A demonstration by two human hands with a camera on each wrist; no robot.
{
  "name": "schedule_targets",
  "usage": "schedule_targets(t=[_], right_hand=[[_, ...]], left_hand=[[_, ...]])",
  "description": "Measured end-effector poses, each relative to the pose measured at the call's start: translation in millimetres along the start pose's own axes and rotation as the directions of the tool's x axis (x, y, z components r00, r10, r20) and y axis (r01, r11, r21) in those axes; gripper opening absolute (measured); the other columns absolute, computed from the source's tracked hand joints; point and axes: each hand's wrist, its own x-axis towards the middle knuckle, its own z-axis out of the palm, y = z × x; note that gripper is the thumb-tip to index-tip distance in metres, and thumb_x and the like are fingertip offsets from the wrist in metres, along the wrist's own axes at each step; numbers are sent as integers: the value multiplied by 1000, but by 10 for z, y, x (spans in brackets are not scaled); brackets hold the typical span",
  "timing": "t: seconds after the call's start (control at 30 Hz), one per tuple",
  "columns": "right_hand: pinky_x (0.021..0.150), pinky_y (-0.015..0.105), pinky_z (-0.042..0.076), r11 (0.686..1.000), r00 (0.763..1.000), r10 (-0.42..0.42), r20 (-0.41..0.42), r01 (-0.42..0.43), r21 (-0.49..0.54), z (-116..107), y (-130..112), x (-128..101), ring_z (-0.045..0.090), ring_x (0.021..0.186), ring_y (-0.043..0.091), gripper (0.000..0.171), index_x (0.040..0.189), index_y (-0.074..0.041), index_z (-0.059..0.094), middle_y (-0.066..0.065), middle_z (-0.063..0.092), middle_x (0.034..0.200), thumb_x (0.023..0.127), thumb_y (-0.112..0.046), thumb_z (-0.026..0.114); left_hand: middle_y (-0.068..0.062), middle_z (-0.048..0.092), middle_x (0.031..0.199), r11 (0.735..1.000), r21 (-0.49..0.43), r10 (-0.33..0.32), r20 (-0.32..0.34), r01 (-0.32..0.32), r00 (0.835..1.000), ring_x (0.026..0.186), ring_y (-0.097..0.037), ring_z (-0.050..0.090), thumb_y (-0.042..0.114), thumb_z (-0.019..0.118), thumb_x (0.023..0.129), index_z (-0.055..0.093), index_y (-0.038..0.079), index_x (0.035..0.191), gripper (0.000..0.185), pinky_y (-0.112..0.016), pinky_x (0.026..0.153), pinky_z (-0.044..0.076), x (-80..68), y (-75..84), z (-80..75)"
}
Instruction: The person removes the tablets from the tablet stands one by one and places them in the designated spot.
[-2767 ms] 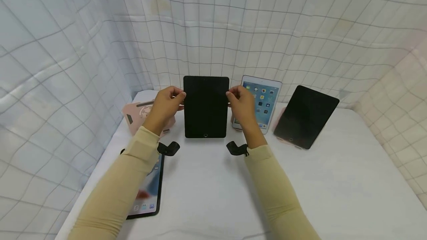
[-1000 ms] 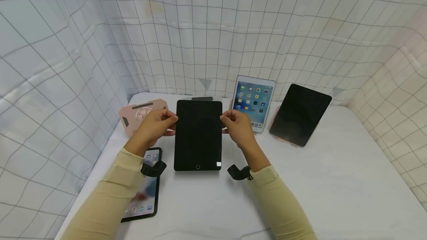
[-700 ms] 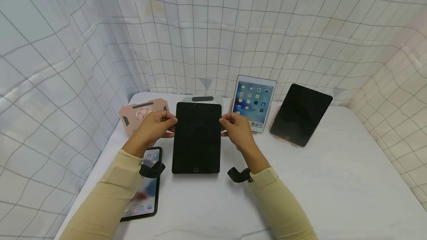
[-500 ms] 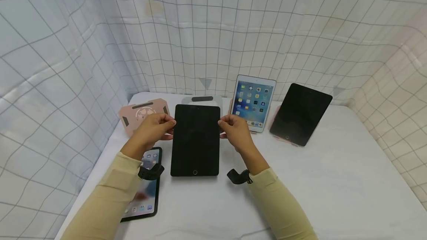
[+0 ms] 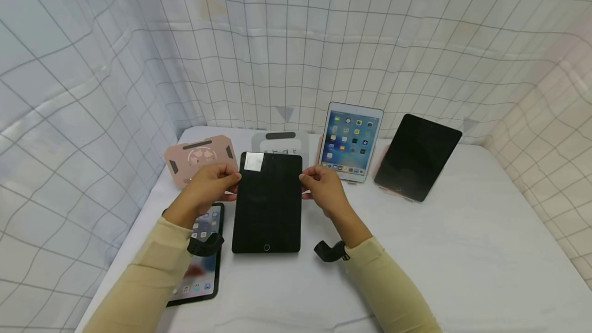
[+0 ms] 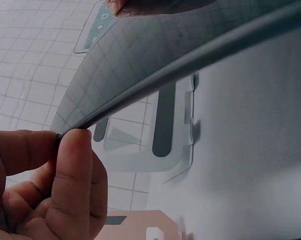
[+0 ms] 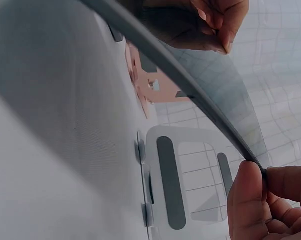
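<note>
My left hand (image 5: 210,186) pinches the left edge of a black tablet (image 5: 268,209) between thumb and fingers. On the opposite edge, my right hand (image 5: 326,189) pinches it the same way. The tablet's dark screen faces up with the round home button toward me, and a white reflection shows at its top left corner. Both wrist views show its thin edge raised over the white table. Behind it stands a silver tablet stand (image 5: 305,143) with grey pads, its lower part hidden by the tablet in the head view.
A pink stand (image 5: 203,153) stands at the back left. A white tablet (image 5: 351,140) and another black tablet (image 5: 418,158) lean on stands at the right. Partly under my left forearm lies a larger lit tablet (image 5: 203,266). Gridded white curtains (image 5: 296,45) enclose the white table (image 5: 462,251).
Both hands have brought the black tablet down and toward me, tipping it flatter. The silver stand behind it has come into view. The other tablets have stayed put.
</note>
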Motion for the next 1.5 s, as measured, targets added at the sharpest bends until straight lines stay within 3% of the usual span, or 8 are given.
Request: schedule_targets(t=[0.2,0.53,0.8,0.97,1.5], right_hand=[[65,32,60,1000,1000,12,8,-12,-4,37,69,-23,63,75,22,12,102,2,65,14,63,86,99,-8,61],[62,31,59,999,999,34,19,-34,-12,81,122,-70,61,72,19,13,101,4,65,12,62,83,98,-8,62],[62,29,59,994,994,109,33,-108,-11,122,200,-94,59,71,18,13,103,2,64,12,61,82,99,-9,61],[61,29,58,996,995,86,48,-86,0,146,251,-121,59,68,17,12,101,4,64,10,60,79,98,-7,61],[60,30,58,996,992,94,79,-93,-11,167,344,-187,59,68,17,13,101,5,63,10,59,79,99,-8,60]], left_hand=[[-12,55,89,1000,-7,-20,9,20,1000,79,-18,60,9,52,103,56,-8,104,17,-29,71,59,-25,-88,8],[-12,56,91,997,-25,-66,19,67,998,82,-18,59,9,49,104,56,-9,110,20,-29,72,58,-71,-214,28],[-11,56,89,997,-39,-70,21,71,997,79,-17,57,8,50,103,55,-10,112,21,-28,70,58,-97,-312,20],[-11,55,89,996,-33,-88,24,89,996,79,-17,56,7,49,104,55,-10,113,20,-28,69,58,-124,-364,31],[-11,55,87,990,-34,-133,39,134,990,76,-16,56,5,48,104,55,-12,114,21,-26,65,58,-200,-392,56]])
